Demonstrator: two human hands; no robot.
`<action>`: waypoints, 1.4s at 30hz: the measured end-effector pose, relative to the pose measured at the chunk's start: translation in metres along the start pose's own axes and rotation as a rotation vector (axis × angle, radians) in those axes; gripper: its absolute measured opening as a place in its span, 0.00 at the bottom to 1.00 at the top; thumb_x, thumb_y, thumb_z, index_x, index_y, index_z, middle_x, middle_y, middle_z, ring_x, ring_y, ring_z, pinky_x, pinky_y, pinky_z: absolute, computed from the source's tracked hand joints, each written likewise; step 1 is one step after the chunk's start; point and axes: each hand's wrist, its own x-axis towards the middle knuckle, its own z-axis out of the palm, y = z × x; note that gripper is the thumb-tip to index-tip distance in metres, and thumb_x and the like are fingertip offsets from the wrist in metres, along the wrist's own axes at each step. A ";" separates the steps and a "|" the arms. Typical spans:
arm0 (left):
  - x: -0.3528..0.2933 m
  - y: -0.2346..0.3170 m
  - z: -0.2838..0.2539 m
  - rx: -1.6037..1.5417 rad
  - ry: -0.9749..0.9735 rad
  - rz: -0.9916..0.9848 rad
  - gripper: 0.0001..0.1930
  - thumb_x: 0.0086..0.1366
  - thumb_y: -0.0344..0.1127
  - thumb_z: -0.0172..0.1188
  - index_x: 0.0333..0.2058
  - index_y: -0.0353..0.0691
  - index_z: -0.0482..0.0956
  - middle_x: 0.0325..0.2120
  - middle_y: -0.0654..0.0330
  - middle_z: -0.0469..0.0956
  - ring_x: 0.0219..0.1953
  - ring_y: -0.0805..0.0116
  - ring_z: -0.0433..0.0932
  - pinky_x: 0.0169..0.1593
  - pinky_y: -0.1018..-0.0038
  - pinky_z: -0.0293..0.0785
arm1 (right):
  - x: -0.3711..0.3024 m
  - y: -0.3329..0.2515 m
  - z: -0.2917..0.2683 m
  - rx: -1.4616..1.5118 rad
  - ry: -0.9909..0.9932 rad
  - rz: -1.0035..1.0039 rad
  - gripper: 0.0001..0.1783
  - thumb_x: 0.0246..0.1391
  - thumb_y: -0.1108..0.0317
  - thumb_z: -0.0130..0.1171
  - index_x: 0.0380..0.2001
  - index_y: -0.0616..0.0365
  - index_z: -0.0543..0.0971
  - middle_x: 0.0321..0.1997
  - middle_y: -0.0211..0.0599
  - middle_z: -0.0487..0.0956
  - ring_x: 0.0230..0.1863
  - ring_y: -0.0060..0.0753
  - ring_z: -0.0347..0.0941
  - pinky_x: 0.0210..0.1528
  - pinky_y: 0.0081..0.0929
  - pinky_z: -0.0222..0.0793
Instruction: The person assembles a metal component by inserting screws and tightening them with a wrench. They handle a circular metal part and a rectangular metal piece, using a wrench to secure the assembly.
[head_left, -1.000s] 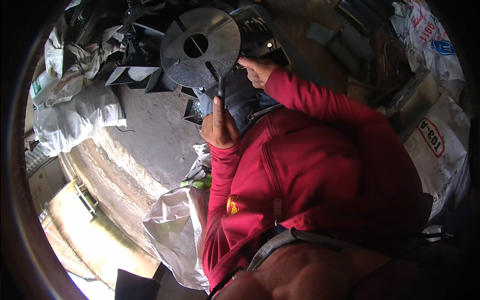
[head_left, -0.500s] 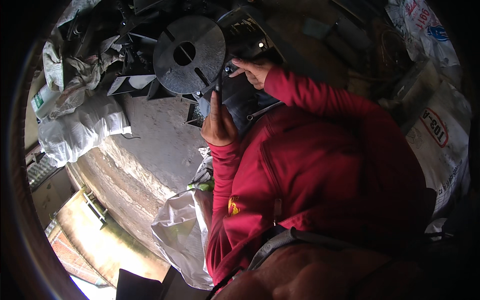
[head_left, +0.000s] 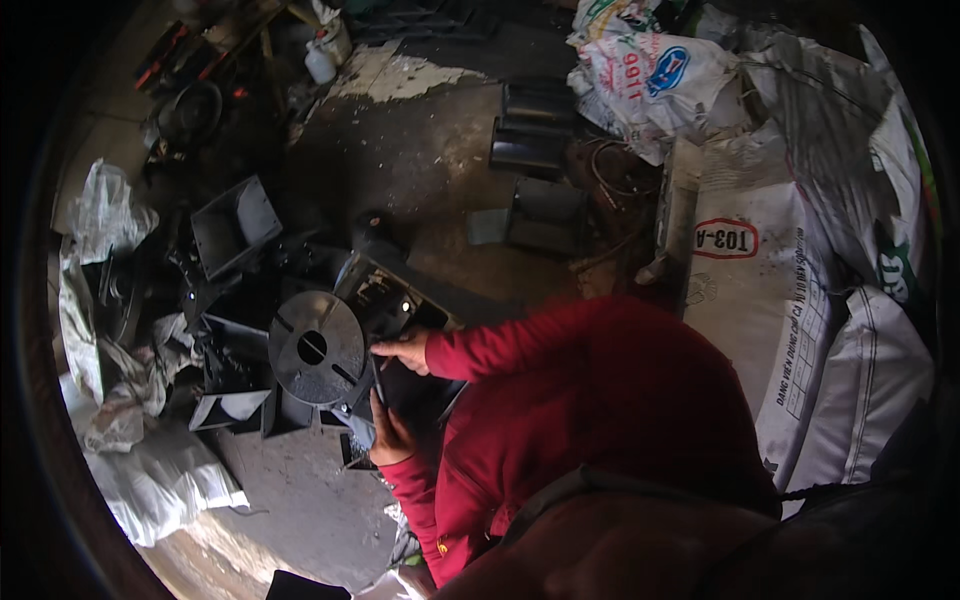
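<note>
A round dark metal disc with a central hole and narrow slots sits in front of my hands. Beside its right edge, a thin dark bar spans the gap between my hands. My left hand is closed at the bar's near end, its index finger pointing up along it. At the far end my right hand grips with its index finger reaching toward the disc's rim. Both grips are partly hidden, and the bar's exact kind is too small to tell.
Dark metal box-shaped parts lie around the disc. White plastic sheeting is at lower left. Large white sacks stand on the right, and dark metal pieces rest on the floor ahead. A white bottle stands far off.
The view has swung up and to the right, showing more floor and sacks ahead. Both hands stay beside the disc's right edge in much the same pose.
</note>
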 end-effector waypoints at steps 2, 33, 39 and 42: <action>0.005 -0.026 0.006 -0.357 0.243 0.298 0.15 0.65 0.35 0.55 0.49 0.40 0.76 0.16 0.54 0.75 0.11 0.63 0.67 0.18 0.69 0.62 | 0.005 0.004 0.000 -0.030 -0.080 -0.056 0.25 0.50 0.42 0.62 0.27 0.57 0.79 0.09 0.14 0.51 0.09 0.13 0.44 0.14 0.21 0.36; 0.207 -0.108 0.078 -0.703 -0.366 -0.074 0.05 0.64 0.33 0.54 0.38 0.44 0.70 0.33 0.66 0.73 0.35 0.75 0.68 0.33 0.79 0.63 | 0.071 -0.139 -0.081 -1.701 0.021 -1.879 0.19 0.60 0.53 0.50 0.45 0.54 0.77 0.20 0.34 0.74 0.21 0.28 0.74 0.18 0.26 0.66; 0.083 0.011 0.044 -1.906 -0.064 -0.802 0.04 0.64 0.32 0.54 0.36 0.46 0.68 0.31 0.68 0.71 0.34 0.76 0.65 0.31 0.79 0.60 | 0.078 -0.156 -0.051 -1.951 0.053 -1.021 0.19 0.60 0.54 0.49 0.46 0.56 0.76 0.19 0.32 0.72 0.20 0.25 0.70 0.17 0.23 0.63; 0.047 0.040 0.015 -1.986 0.167 -0.890 0.07 0.64 0.33 0.56 0.32 0.46 0.64 0.24 0.66 0.69 0.21 0.75 0.65 0.18 0.82 0.60 | 0.072 -0.152 -0.029 -1.978 -0.014 -0.993 0.20 0.60 0.54 0.49 0.47 0.57 0.75 0.19 0.30 0.71 0.20 0.23 0.69 0.17 0.22 0.62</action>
